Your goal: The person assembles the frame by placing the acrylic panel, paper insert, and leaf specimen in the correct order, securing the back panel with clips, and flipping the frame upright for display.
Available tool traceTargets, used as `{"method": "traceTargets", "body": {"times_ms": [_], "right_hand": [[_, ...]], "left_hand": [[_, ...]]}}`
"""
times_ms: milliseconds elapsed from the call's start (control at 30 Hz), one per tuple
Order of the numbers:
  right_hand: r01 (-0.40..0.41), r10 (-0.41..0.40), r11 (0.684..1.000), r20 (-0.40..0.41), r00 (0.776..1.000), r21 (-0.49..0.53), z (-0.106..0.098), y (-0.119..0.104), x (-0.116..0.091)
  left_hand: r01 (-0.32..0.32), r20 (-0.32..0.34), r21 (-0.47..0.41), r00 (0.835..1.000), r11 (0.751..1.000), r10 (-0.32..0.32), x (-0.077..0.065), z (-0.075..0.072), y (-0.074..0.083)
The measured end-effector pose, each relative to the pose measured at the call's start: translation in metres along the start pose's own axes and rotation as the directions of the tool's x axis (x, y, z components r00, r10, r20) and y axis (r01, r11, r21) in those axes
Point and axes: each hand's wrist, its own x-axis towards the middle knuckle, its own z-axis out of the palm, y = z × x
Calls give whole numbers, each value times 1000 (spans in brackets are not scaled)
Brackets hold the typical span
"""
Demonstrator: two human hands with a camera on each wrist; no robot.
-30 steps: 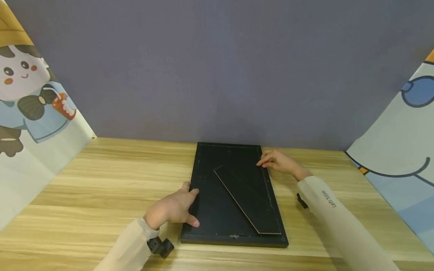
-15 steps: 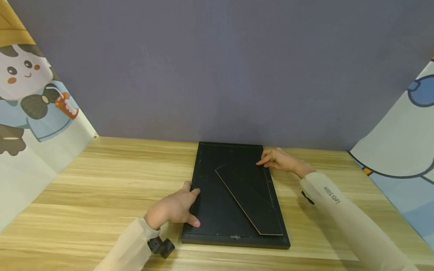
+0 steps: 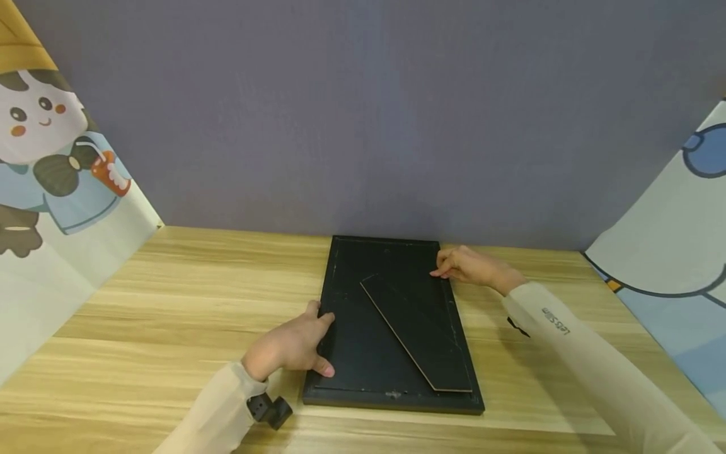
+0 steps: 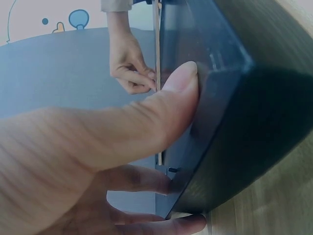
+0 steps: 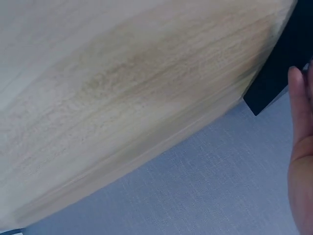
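A black picture frame (image 3: 357, 359) lies back up on the wooden table, with a slanted black stand (image 3: 416, 340) across its backing. My left hand (image 3: 292, 343) rests at the frame's left edge. Its thumb (image 4: 171, 105) presses on the back, and the other fingers spread along the edge and side. At the upper right edge is my right hand (image 3: 465, 265), fingers bent and fingertips on the frame's rim. The right wrist view catches only a dark frame corner (image 5: 271, 81) and part of that hand (image 5: 301, 156). What lies under those right fingertips is hidden.
The light wooden table (image 3: 187, 302) extends on both sides of the frame. A grey-blue wall panel (image 3: 363, 120) rises behind, close to the frame's far edge. Cartoon-printed panels (image 3: 62, 157) flank the table. A black wrist camera (image 3: 269, 411) sits at my left cuff.
My right fingertips shift very slightly at the frame's upper right edge. The left hand and the frame stay in place, while the head view drifts a little.
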Motion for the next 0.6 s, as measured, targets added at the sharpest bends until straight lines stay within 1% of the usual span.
{"method": "traceTargets", "body": {"times_ms": [133,267,400,533,600], "right_hand": [[24,-24,1000,26,999,-5,-2,-3,1],[115,-111,992,80,991,-47,-4,-5,8],[192,-179,974,108,978,-124,-5,-5,12],[210,-187,956,127,974,-203,-7,-6,13],[213,-186,941,124,975,-264,-8,-6,14]], "left_hand": [[-4,0,4,1000,1000,4,1,0,0],[-8,-2,1,1000,1000,8,1,1,-1],[-5,-6,0,1000,1000,5,1,1,-1],[-15,-6,4,1000,1000,15,1,0,-1],[-16,-7,3,1000,1000,16,0,-1,-2]]}}
